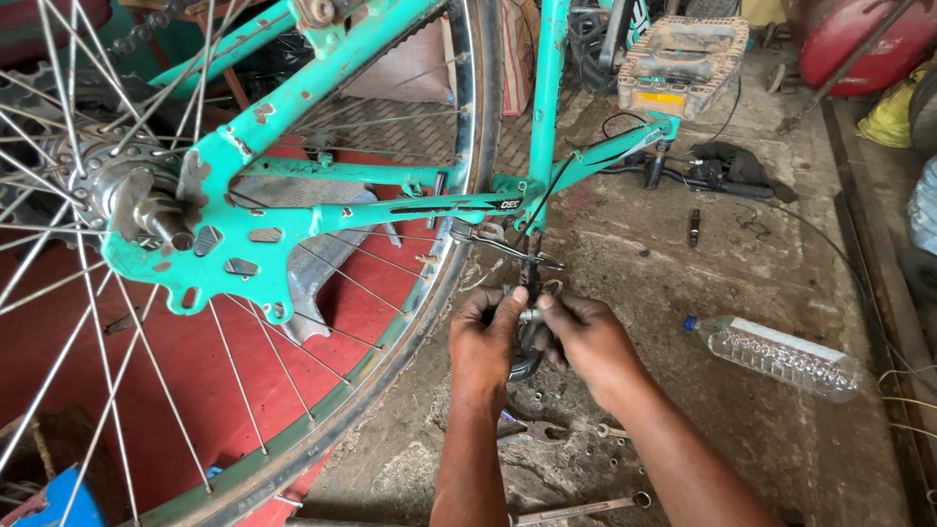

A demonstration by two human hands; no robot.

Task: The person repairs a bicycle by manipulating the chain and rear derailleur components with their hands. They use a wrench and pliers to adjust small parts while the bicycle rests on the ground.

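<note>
A teal bicycle frame (322, 88) stands upside down, its rear wheel (429, 283) filling the left. Below the chainstay a brake arm (508, 244) hangs beside the rim. My left hand (483, 342) and my right hand (581, 337) meet just under it, both pinching a small metal brake part (530, 314) between thumbs and fingertips. A dark curved piece (525, 363) shows beneath my hands. A black cable (556, 181) runs up from there along the frame.
A pedal (683, 54) sticks out at the top. A clear plastic bottle (781, 356) lies on the concrete floor at the right. Wrenches (576, 507), nuts (615, 429) and a black handlebar part (722, 171) are scattered on the floor. A red surface (195, 390) lies behind the spokes.
</note>
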